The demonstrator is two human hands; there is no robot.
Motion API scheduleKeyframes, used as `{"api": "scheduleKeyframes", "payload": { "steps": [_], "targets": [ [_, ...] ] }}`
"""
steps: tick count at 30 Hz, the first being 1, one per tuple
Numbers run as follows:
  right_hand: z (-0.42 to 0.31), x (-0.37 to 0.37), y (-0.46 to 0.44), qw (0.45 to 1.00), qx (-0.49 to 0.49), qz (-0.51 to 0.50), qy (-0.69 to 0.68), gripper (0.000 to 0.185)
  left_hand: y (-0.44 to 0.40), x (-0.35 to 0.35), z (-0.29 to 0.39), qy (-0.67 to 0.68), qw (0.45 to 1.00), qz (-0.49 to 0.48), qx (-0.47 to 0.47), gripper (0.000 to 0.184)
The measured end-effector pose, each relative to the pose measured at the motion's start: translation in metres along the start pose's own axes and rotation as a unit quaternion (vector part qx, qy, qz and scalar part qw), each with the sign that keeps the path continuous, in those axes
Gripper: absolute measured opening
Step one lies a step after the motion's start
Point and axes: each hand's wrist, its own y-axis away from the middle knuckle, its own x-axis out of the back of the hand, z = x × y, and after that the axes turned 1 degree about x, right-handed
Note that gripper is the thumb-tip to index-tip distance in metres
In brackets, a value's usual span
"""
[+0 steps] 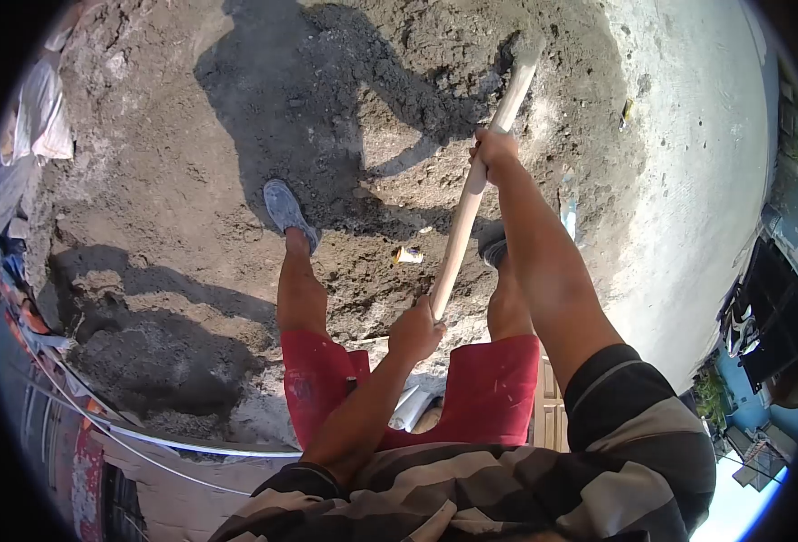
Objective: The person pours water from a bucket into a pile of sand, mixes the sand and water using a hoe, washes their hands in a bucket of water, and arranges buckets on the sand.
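Note:
A long pale wooden tool handle (pixel 461 226) runs slantwise from between my knees to the soil at the upper right. My left hand (pixel 416 331) is closed round its near end. Farther up, my right hand (pixel 496 152) grips the same handle with the arm stretched out. The tool's head (pixel 529 47) is grey and dusty, touching the loose soil (pixel 435 54); its shape is hard to make out. Between my feet, near the handle, lies a small white and yellow cup-like piece of litter (pixel 407 256).
My shoe (pixel 288 210) stands on uneven dirt. A pale wall or slab (pixel 688 181) curves along the right. At the lower left are a dark hollow (pixel 164 361), a white pipe or cable (pixel 182 442) and scattered debris. A white sack (pixel 45 113) lies at the left edge.

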Motion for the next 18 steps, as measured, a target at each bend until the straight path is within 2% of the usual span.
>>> {"api": "scheduleKeyframes", "payload": {
  "steps": [1,2,4,6,8,10,11,12,13,14,15,16,17,18],
  "targets": [
    [0.011,0.015,0.033,0.998,-0.003,-0.034,0.048,0.015,0.018,-0.023,-0.014,0.011,1.0,0.008,-0.011,0.04],
    [0.037,0.023,0.046,0.999,0.009,-0.047,-0.008,0.012,0.037,-0.041,-0.018,0.016,1.0,0.008,0.018,0.039],
    [0.063,0.04,0.083,0.999,0.016,-0.042,0.015,0.012,0.059,-0.085,-0.038,0.025,0.998,0.036,0.054,0.04],
    [0.07,0.047,0.121,0.994,0.074,-0.044,-0.062,0.014,0.07,-0.112,-0.061,0.035,0.997,0.038,0.06,0.037],
    [0.059,0.047,0.124,0.985,0.102,-0.088,-0.104,0.014,0.06,-0.113,-0.064,0.035,0.996,0.066,0.048,0.035],
    [0.011,0.028,0.095,0.983,0.086,-0.119,-0.111,0.027,0.025,-0.065,-0.037,0.016,0.99,0.134,0.036,0.034],
    [-0.025,0.01,0.077,0.967,0.119,-0.158,-0.16,0.025,-0.001,-0.037,-0.026,0.002,0.982,0.19,-0.008,0.034],
    [-0.056,-0.015,0.047,0.957,0.178,-0.15,-0.177,0.018,-0.029,-0.002,-0.01,-0.001,0.981,0.194,-0.012,0.032],
    [-0.087,-0.039,0.014,0.952,0.164,-0.187,-0.177,0.015,-0.051,0.042,0.016,0.015,0.983,0.183,-0.015,0.03],
    [-0.111,-0.06,0.0,0.958,0.2,-0.147,-0.143,0.018,-0.057,0.067,0.03,0.032,0.985,0.167,-0.013,0.029],
    [-0.102,-0.066,-0.003,0.959,0.194,-0.151,-0.143,0.018,-0.062,0.058,0.027,0.042,0.987,0.156,-0.018,0.029],
    [-0.097,-0.07,-0.003,0.98,0.141,-0.135,-0.031,0.018,-0.066,0.05,0.03,0.05,0.987,0.148,-0.03,0.028],
    [-0.092,-0.072,-0.003,0.986,0.087,-0.116,0.082,0.017,-0.038,0.041,0.036,-0.005,0.992,0.128,0.005,0.029],
    [-0.056,-0.066,0.002,0.987,0.062,-0.134,0.061,0.023,-0.017,0.019,0.025,0.039,0.992,0.113,0.044,0.034]
  ]
}}
